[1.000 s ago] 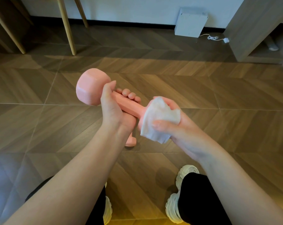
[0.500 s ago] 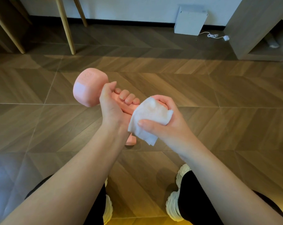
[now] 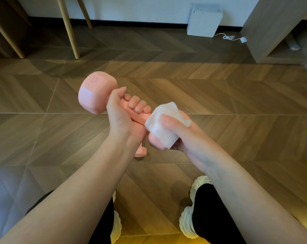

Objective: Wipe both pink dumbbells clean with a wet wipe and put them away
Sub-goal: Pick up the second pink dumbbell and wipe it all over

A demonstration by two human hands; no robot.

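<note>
Upper left of frame: pale wooden furniture legs (image 3: 68,29), slanted, standing on the brown herringbone wood-look floor (image 3: 219,103) by the white wall.
Ctr-left, dumbbell: pink matte dumbbell w/ faceted heads (image 3: 96,94), held up off the floor, tilted; far head points to upper left, raised lettering on it too blurry to read. Near head sits lower right, mostly under the wipe.
L hand: left hand (image 3: 121,117) wrapped round the dumbbell handle, fingers curled over the top, thumb up against the far head. Firm grip.
Below L wrist: second pink dumbbell (image 3: 140,152) on the floor; only one rounded end shows, rest hidden behind the wrist.
Ctr, wipe: white wet wipe (image 3: 164,124), folded, draped over the near head and the end of the handle.
R hand: right hand (image 3: 180,136) cups the near head from below-right, thumb pressing the wipe down on top, fingers curled round wipe and head together.
Upper ctr-right: white boxy unit (image 3: 204,21) against the wall, thin white cable w/ plug (image 3: 228,37) on the floor just beside it.
Upper right: grey-brown cabinet (image 3: 272,27), open low shelf.
Btm: black trouser legs and chunky white trainers (image 3: 188,224), one each side, under the forearms.
</note>
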